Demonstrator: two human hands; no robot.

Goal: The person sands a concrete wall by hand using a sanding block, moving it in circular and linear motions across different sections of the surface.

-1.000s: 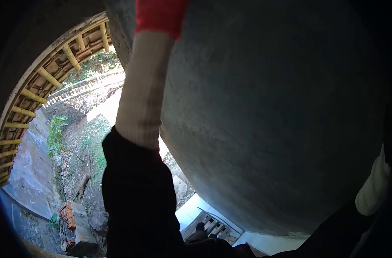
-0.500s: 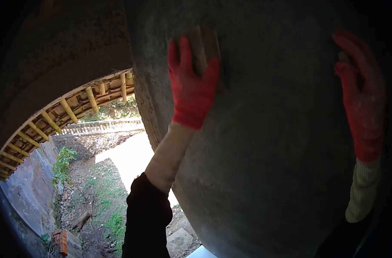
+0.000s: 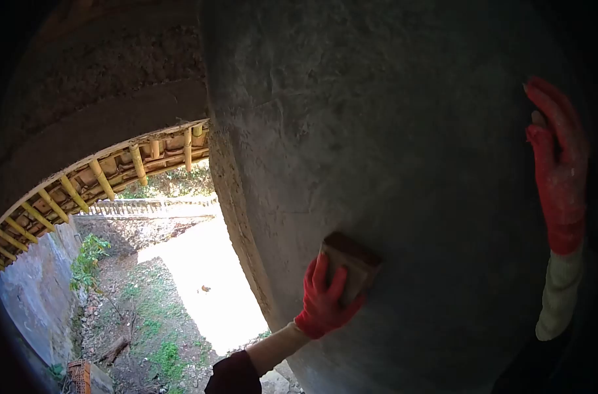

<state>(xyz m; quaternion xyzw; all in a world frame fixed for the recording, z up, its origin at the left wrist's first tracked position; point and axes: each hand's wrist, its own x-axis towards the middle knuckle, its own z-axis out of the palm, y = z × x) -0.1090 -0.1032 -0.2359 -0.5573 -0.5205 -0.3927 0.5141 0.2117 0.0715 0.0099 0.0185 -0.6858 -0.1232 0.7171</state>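
Note:
My left hand point(image 3: 326, 303), in a red glove, grips a brown rectangular block point(image 3: 353, 262) that lies against the grey plastered wall point(image 3: 404, 164). Its fingers spread over the near face of the block, low on the wall and close to the rough left edge. On the far right, in shadow, my right hand point(image 3: 561, 164) is raised beside the wall in a matching red glove. Its fingers stretch upward, with the thumb apart from them and a small pale tip showing between.
A rough wall edge point(image 3: 236, 210) borders an opening on the left. Through it show a tiled eave with yellow rafters point(image 3: 100, 178), a leafy plant point(image 3: 88, 262), sunlit ground point(image 3: 200, 289) and an orange hollow brick point(image 3: 79, 377), all lower down outside.
My left hand has swept the block down the wall and slightly right, from high up to low, and the block has turned. My right hand appears slightly lower in view.

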